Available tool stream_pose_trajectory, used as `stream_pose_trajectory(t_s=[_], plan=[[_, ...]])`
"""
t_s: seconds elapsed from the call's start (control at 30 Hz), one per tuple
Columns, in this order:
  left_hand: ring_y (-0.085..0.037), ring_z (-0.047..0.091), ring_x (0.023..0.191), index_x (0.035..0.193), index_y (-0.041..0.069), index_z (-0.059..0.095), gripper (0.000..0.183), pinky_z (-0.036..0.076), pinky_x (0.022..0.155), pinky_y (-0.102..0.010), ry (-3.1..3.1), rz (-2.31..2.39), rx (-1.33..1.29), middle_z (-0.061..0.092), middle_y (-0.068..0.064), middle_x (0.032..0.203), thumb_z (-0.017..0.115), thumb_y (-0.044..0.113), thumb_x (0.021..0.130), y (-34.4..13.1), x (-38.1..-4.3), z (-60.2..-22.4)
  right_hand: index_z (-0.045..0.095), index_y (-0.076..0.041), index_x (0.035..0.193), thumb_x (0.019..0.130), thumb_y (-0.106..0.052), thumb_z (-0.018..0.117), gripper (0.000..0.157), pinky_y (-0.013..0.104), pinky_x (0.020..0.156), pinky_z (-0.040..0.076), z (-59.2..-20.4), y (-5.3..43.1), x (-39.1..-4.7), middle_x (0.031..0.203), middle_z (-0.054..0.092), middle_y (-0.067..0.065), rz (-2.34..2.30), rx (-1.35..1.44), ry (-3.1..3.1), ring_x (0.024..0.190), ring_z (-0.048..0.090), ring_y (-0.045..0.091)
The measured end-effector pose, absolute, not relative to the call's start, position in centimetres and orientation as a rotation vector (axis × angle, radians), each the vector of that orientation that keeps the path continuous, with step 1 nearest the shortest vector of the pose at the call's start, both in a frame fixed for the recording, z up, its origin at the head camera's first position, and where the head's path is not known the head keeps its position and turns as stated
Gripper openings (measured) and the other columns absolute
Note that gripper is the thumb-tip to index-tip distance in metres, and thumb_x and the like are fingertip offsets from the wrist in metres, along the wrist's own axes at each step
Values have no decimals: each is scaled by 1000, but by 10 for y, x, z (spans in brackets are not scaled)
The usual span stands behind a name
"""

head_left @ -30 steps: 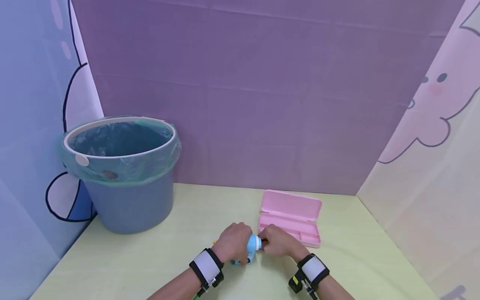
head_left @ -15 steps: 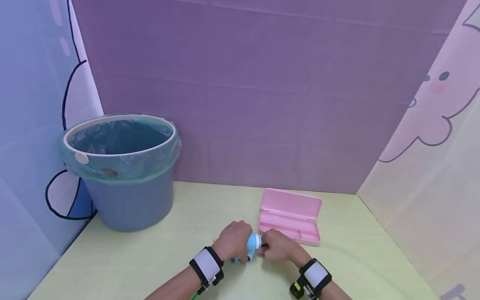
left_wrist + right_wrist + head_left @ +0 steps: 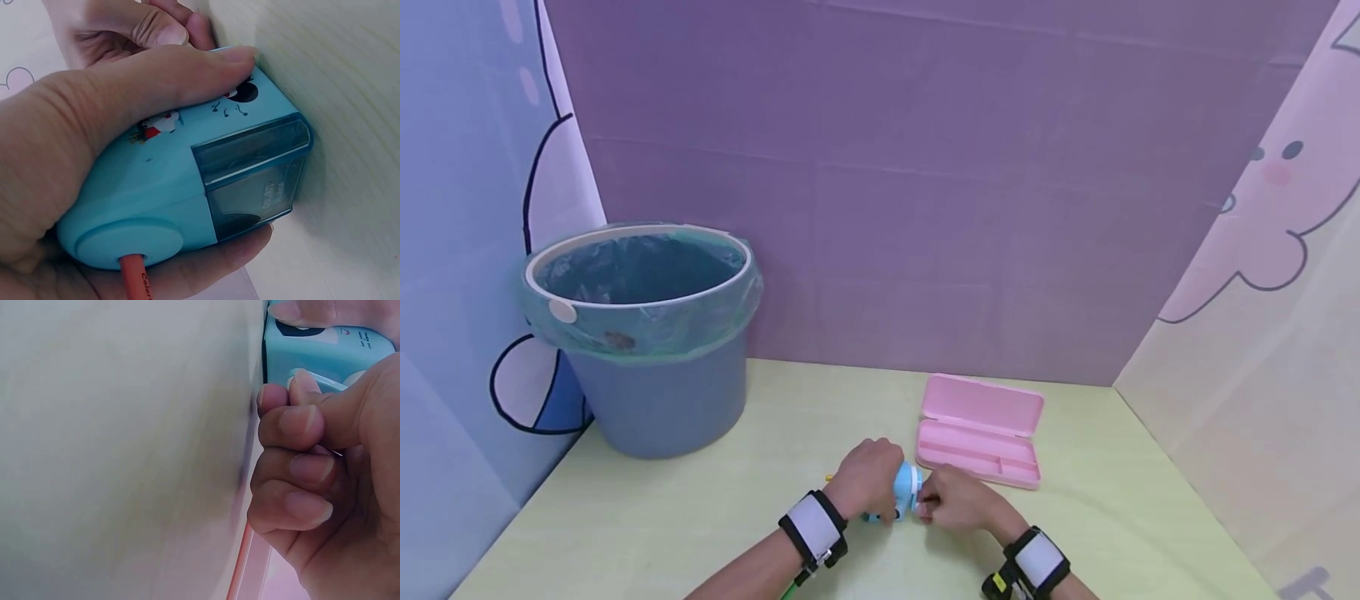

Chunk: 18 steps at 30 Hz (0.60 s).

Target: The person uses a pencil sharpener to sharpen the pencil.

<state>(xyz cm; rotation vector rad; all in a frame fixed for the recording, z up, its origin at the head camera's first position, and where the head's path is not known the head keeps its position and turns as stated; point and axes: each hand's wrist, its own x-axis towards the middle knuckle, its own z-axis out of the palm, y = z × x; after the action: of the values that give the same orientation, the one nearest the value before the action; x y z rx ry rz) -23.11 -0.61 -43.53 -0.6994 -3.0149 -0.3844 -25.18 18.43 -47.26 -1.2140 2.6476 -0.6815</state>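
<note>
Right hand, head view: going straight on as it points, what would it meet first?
The right hand would probably meet the body of the light-blue plastic pencil sharpener, whose blue crank it pinches; depth is unclear.

Left fingers (image 3: 212,264) in grip, right fingers (image 3: 281,503) curled

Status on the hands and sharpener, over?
Left hand gripping blue pencil sharpener. Right hand pinching its crank. Colored pencil inserted. No obstruction visible.

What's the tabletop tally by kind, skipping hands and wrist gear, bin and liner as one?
Blue bin with liner: 1
Open pink pencil case: 1
Light-blue crank sharpener: 1
Pencil, in the sharpener: 1
Total: 4
</note>
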Motion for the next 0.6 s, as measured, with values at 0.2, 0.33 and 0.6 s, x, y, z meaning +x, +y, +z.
stream_pose_trajectory(t_s=[0.2,0.33,0.6], plan=[[-10,44,53,65,13,58,44,40,50,-24,-2993,-357,-714,50,6,58,97,24,47,-5,-230,-437,53,-16,56,84,0,61,33,16,49,23,-473,186,-247,54,33,-18,-721,-1217,2623,53,30,-3],[-10,45,54,67,13,58,45,40,52,-23,-2989,-350,-711,50,7,59,97,25,48,-6,-230,-435,52,-15,57,85,0,61,33,16,49,22,-470,186,-246,54,31,-17,-738,-1232,2593,53,29,-3],[-12,46,57,72,11,59,45,41,53,-24,-3017,-354,-674,51,5,62,96,25,50,-5,-229,-434,58,-14,60,87,0,59,30,15,50,26,-465,190,-244,55,37,-19,-717,-1270,2545,52,34,-3]])
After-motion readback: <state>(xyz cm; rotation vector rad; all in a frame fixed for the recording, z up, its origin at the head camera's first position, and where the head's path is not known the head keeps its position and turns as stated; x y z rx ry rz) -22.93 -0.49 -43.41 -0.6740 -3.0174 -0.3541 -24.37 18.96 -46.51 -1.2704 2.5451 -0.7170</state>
